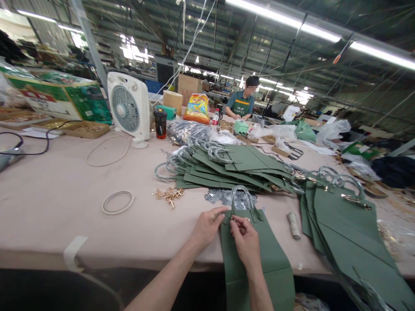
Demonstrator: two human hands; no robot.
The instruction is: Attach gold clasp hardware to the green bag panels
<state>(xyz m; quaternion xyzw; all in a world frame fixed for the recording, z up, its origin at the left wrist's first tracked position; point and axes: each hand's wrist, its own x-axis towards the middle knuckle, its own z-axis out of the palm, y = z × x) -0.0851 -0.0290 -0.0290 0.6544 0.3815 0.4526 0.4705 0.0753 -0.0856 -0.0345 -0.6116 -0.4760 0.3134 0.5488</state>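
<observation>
A green bag panel (275, 263) lies at the lower centre of the frame, over the near edge of the desk (58, 207). The right hand's (247, 242) grip is narrow, on a small piece (232, 219) at the foot of the handle (233, 201); the left hand (207, 224) rests at the panel's upper left edge, and I cannot tell whether its grip holds anything

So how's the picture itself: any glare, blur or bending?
Head view: the long white tube lights and bright back windows look washed out; head view: the plastic-wrapped grey-green handle glints, the bare left hand and right hand look fairly clear, far things soften, and the white plastic box fan leans, probably lens stretch or tilt.
</observation>
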